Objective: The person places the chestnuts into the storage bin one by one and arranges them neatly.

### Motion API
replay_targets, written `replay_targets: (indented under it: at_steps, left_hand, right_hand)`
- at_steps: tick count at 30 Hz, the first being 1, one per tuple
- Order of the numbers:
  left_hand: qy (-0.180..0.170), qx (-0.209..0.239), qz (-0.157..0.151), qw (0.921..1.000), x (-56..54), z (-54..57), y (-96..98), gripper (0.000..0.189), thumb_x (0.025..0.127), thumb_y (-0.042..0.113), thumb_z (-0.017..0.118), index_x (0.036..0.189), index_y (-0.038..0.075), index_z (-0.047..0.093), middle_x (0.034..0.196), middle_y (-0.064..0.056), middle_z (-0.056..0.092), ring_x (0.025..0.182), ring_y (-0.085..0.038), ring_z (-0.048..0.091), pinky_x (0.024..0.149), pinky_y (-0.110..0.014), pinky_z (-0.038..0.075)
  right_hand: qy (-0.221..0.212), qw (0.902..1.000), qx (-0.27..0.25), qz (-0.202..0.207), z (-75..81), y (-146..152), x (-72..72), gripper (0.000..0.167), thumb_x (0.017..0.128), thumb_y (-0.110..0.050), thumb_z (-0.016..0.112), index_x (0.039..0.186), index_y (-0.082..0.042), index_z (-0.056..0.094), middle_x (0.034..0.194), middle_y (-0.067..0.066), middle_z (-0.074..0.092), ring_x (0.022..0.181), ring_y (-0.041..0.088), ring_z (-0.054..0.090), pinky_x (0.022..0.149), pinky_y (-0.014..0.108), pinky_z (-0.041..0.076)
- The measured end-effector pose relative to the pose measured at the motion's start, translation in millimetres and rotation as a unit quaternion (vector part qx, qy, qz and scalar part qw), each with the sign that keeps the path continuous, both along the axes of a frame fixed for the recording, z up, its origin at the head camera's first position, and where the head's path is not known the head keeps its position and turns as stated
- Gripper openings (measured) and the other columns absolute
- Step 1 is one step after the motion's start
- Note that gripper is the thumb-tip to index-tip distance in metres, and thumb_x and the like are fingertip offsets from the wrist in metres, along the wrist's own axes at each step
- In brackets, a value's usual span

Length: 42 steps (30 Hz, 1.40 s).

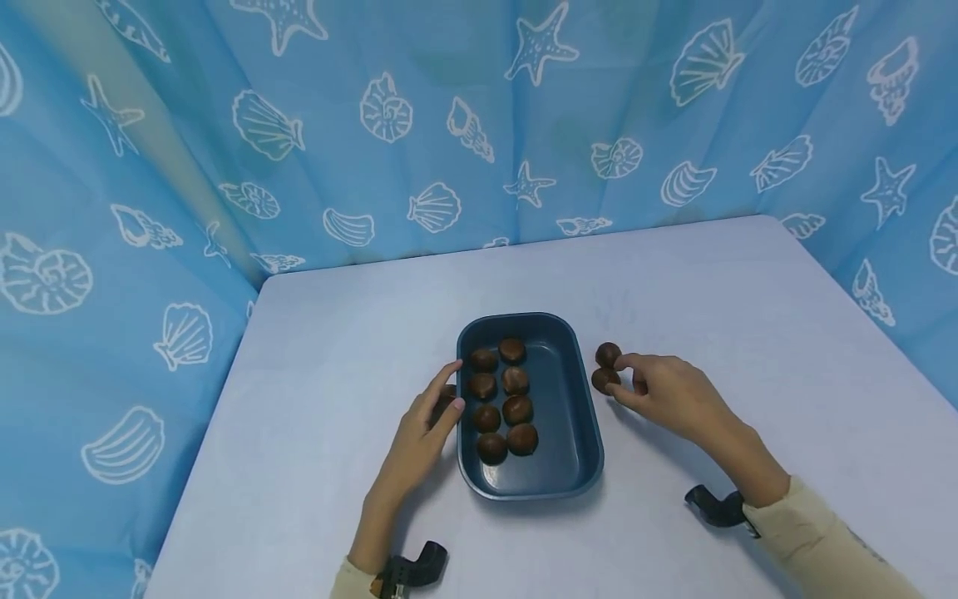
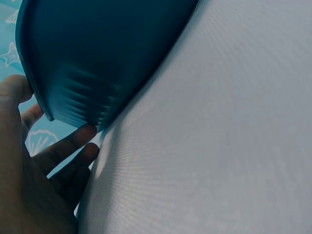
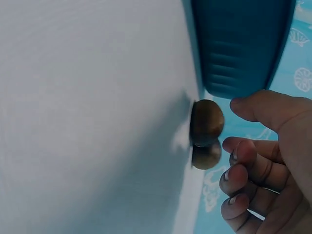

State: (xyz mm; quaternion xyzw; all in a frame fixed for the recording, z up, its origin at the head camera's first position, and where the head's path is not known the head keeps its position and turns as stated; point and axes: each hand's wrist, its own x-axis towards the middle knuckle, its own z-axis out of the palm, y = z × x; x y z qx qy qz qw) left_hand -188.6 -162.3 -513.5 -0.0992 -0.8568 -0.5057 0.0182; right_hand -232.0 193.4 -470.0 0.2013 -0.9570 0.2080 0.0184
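A dark blue rectangular tray (image 1: 557, 482) holds several brown chestnuts (image 1: 516, 381) in two columns along its left part. My left hand (image 1: 421, 437) is at the tray's left side, its fingertips touching or very close to the rim; the left wrist view shows the extended fingers by the tray's wall (image 2: 73, 92). More brown chestnut surface (image 1: 449, 389) shows outside that side, partly hidden by this hand. Right of the tray, two chestnuts (image 3: 207, 122) lie against each other on the table. Beside them is my right hand (image 1: 677, 399), thumb and bent fingers apart, holding nothing.
The tray stands on a white-covered table (image 1: 337, 333). A blue curtain (image 1: 449, 125) printed with white shells and starfish hangs behind the table and along its sides. Each wrist wears a black device (image 1: 718, 506).
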Motion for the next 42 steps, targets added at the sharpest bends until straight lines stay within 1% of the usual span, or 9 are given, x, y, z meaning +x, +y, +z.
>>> replay_targets:
  at_steps: [5,11,16,20,26,31,36,42]
  left_hand:
    - [-0.002,0.005,0.002,1.0000,1.9,1.0,1.3,0.049,0.103,0.048,0.049,0.150,0.051,0.035,0.132,-0.002,0.060,0.121,-0.019,0.054,0.102,-0.051,0.042]
    - [-0.004,-0.002,0.003,1.0000,2.1,1.1,1.6,0.048,0.104,0.048,0.049,0.149,0.053,0.035,0.133,-0.002,0.059,0.122,-0.020,0.054,0.103,-0.051,0.042]
    - [-0.004,-0.008,0.008,0.9999,1.2,-1.0,0.4,0.048,0.103,0.050,0.048,0.149,0.053,0.035,0.132,-0.002,0.060,0.122,-0.020,0.054,0.103,-0.052,0.042]
    - [-0.008,-0.003,0.007,0.9999,1.7,-3.5,-0.4,0.048,0.103,0.050,0.048,0.149,0.053,0.035,0.133,-0.002,0.059,0.122,-0.020,0.054,0.103,-0.052,0.042]
    - [-0.009,0.000,0.005,0.9999,3.1,-4.4,0.6,0.048,0.103,0.050,0.049,0.149,0.053,0.035,0.133,-0.002,0.060,0.122,-0.019,0.054,0.103,-0.052,0.041]
    - [-0.002,0.004,0.001,1.0000,2.4,-2.9,0.5,0.048,0.103,0.050,0.049,0.150,0.050,0.036,0.131,-0.001,0.060,0.120,-0.019,0.054,0.102,-0.051,0.042]
    - [-0.002,-0.001,0.000,1.0000,1.3,-2.8,0.1,0.048,0.103,0.051,0.048,0.150,0.053,0.034,0.131,0.000,0.060,0.119,-0.018,0.053,0.101,-0.050,0.042]
    - [0.000,0.001,0.001,1.0000,0.4,-2.2,-1.6,0.048,0.103,0.051,0.048,0.149,0.053,0.034,0.131,-0.001,0.060,0.120,-0.019,0.053,0.102,-0.051,0.042]
  right_hand:
    - [-0.005,0.9998,0.016,-0.009,-6.0,-3,-1.9,0.024,0.088,-0.023,0.078,0.101,-0.005,0.068,0.063,-0.006,0.050,0.054,0.011,0.044,0.047,0.028,0.035]
    - [-0.012,0.9992,0.030,-0.023,-9.6,-5,-4.9,0.026,0.087,-0.023,0.078,0.099,-0.003,0.068,0.063,-0.005,0.051,0.055,0.012,0.045,0.048,0.029,0.037]
    - [-0.015,0.9994,0.024,-0.020,-13.8,-7,-6.7,0.024,0.087,-0.024,0.078,0.098,-0.004,0.067,0.062,-0.004,0.051,0.055,0.013,0.046,0.048,0.029,0.037]
    - [-0.015,0.9995,0.020,-0.020,-17.4,-7,-7.0,0.025,0.086,-0.024,0.078,0.097,-0.004,0.067,0.063,-0.004,0.053,0.056,0.013,0.047,0.049,0.029,0.038]
    - [-0.013,0.9995,0.013,-0.027,-19.8,-4,-4.1,0.027,0.083,-0.024,0.079,0.098,-0.004,0.068,0.061,-0.005,0.051,0.055,0.012,0.046,0.048,0.029,0.037]
    - [-0.009,0.9997,0.003,-0.025,-13.2,-1,1.7,0.029,0.084,-0.024,0.078,0.102,-0.004,0.069,0.058,-0.007,0.049,0.052,0.011,0.044,0.047,0.028,0.036]
    - [0.004,0.9998,-0.012,-0.014,-0.7,2,8.4,0.029,0.085,-0.022,0.077,0.106,-0.003,0.069,0.060,-0.008,0.047,0.052,0.009,0.043,0.047,0.027,0.035]
    - [0.028,0.9993,-0.026,0.003,16.4,2,16.6,0.032,0.085,-0.023,0.078,0.109,-0.004,0.070,0.061,-0.010,0.046,0.052,0.007,0.041,0.047,0.026,0.035]
